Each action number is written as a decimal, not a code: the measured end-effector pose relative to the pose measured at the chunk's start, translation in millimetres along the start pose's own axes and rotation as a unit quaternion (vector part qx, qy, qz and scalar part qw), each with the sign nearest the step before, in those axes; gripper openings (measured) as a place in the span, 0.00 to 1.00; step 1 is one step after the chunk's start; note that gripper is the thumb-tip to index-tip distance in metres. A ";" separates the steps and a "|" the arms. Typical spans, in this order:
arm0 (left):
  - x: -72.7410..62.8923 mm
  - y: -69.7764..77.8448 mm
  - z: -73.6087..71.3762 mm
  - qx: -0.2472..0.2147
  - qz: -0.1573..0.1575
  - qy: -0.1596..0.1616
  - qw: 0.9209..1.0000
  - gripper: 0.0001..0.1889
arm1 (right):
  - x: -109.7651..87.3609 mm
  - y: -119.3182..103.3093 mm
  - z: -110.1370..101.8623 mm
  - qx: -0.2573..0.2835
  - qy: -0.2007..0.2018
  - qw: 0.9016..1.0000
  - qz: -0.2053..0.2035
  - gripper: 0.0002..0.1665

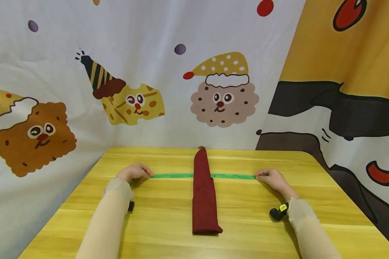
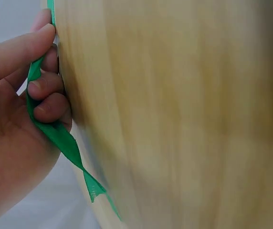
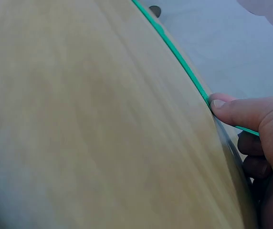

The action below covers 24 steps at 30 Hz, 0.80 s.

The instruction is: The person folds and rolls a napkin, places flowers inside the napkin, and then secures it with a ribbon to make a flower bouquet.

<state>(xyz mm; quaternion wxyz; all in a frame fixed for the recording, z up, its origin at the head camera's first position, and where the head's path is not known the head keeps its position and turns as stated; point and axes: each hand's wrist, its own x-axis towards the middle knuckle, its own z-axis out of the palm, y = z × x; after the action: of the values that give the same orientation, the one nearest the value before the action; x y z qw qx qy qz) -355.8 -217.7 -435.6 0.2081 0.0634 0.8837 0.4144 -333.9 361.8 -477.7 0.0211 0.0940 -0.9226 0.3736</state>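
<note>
A dark red cloth (image 1: pixel 205 201), folded into a long narrow strip that tapers at its far end, lies lengthwise on the wooden table. Crossing it sideways is a green ribbon (image 1: pixel 173 176), stretched straight, its middle hidden beneath the cloth. To the left of the cloth, my left hand (image 1: pixel 135 172) pinches the ribbon between thumb and finger. The loose tail of the ribbon (image 2: pixel 62 140) runs past the curled fingers and hangs twisted below the palm in the left wrist view. My right hand (image 1: pixel 273 179) pinches the other side with thumb and forefinger, low over the tabletop.
The wooden table (image 1: pixel 162 212) ends at a back edge against a white curtain (image 1: pixel 155 32) printed with cartoon biscuits and cheese. A yellow and black patterned part (image 1: pixel 347 90) hangs at the right. Black wrist cameras (image 1: pixel 278 212) sit by both sleeves.
</note>
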 end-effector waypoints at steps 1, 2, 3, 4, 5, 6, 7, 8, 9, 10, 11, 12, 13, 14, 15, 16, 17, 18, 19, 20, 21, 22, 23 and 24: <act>-0.2 -0.5 0.2 0.003 -0.001 -0.003 1.000 0.07 | -0.7 -0.2 -0.9 0.002 -0.003 1.000 -0.001 0.11; -0.6 -1.5 0.0 0.006 0.002 -0.007 1.000 0.07 | -1.5 -0.1 -1.8 0.002 -0.008 1.000 -0.004 0.11; -1.0 -2.3 -0.1 0.008 0.004 -0.011 1.000 0.07 | -2.4 -0.4 -2.8 0.001 -0.013 1.000 -0.006 0.11; -1.6 -2.9 -0.3 0.010 0.007 -0.015 1.000 0.07 | -3.3 -0.9 -3.6 0.002 -0.017 1.000 -0.006 0.11; -2.5 -3.3 -0.6 0.007 0.007 -0.017 1.000 0.07 | -3.8 -1.3 -4.0 0.003 -0.018 1.000 -0.002 0.10; -3.5 -3.6 -0.9 0.004 0.006 -0.019 1.000 0.06 | -4.4 -1.9 -4.7 0.001 -0.022 1.000 -0.002 0.10; -4.5 -3.8 -1.2 0.001 0.006 -0.019 1.000 0.06 | -4.8 -2.4 -5.1 0.000 -0.024 1.000 -0.002 0.10; -5.7 -3.6 -1.4 0.000 0.008 -0.021 1.000 0.06 | -5.0 -2.8 -5.6 -0.002 -0.027 1.000 -0.004 0.11; -6.8 -3.0 -1.2 -0.003 0.008 -0.021 1.000 0.06 | -5.1 -3.5 -5.9 -0.001 -0.029 1.000 -0.003 0.11; -7.9 -2.3 -1.4 -0.006 0.006 -0.020 1.000 0.06 | -5.0 -4.0 -6.0 0.000 -0.029 1.000 -0.003 0.11; -9.2 -1.5 -1.6 -0.007 0.005 -0.020 1.000 0.06 | -4.8 -4.5 -6.0 0.002 -0.030 1.000 -0.002 0.10; -10.4 -0.9 -1.4 -0.007 0.005 -0.020 1.000 0.06 | -4.8 -5.1 -6.3 0.002 -0.032 0.999 -0.006 0.11; -11.3 -0.6 -1.6 -0.005 0.007 -0.021 1.000 0.07 | -4.5 -5.8 -6.5 0.003 -0.034 0.999 -0.006 0.12; -12.1 -0.5 -1.8 -0.005 0.007 -0.021 1.000 0.07 | -4.4 -6.4 -6.9 0.001 -0.036 0.999 -0.007 0.13; -13.1 -0.9 -2.1 -0.005 0.008 -0.020 1.000 0.07 | -4.3 -7.2 -7.1 0.003 -0.037 0.999 -0.004 0.13; -13.8 -1.8 -2.7 -0.002 0.011 -0.019 1.000 0.07 | -4.2 -7.9 -7.7 0.002 -0.041 0.999 -0.004 0.15; -14.2 -3.1 -3.2 0.001 0.015 -0.018 1.000 0.07 | -4.1 -8.6 -8.2 0.003 -0.042 0.999 -0.003 0.16; -14.6 -4.6 -4.0 0.001 0.020 -0.016 1.000 0.07 | -4.1 -9.4 -8.9 0.006 -0.045 0.999 0.000 0.17; -15.0 -6.4 -5.2 0.001 0.024 -0.013 1.000 0.08 | -4.1 -10.4 -9.6 0.014 -0.048 0.999 0.006 0.17; -15.6 -8.1 -6.7 -0.001 0.028 -0.011 1.000 0.08 | -3.9 -11.4 -10.4 0.020 -0.050 0.998 0.009 0.17; -16.3 -10.1 -8.4 0.001 0.039 -0.013 0.999 0.09 | -3.5 -12.4 -11.5 0.020 -0.053 0.998 0.011 0.16; -17.1 -11.9 -10.4 0.000 0.045 -0.015 0.999 0.09 | -3.3 -13.5 -12.9 0.017 -0.054 0.998 0.011 0.16; -18.1 -13.3 -12.6 -0.004 0.050 -0.016 0.999 0.10 | -3.1 -14.8 -14.4 0.016 -0.055 0.998 0.011 0.15; -19.7 -14.5 -15.1 -0.007 0.054 -0.021 0.998 0.10 | -2.8 -16.1 -16.3 0.015 -0.059 0.998 0.009 0.14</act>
<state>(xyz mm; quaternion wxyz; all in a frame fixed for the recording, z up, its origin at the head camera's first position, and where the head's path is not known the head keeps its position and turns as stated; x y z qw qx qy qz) -343.5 -243.4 -431.7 0.2040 0.1186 0.8717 0.4295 -328.6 362.2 -455.3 -0.0384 0.1076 -0.9173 0.3814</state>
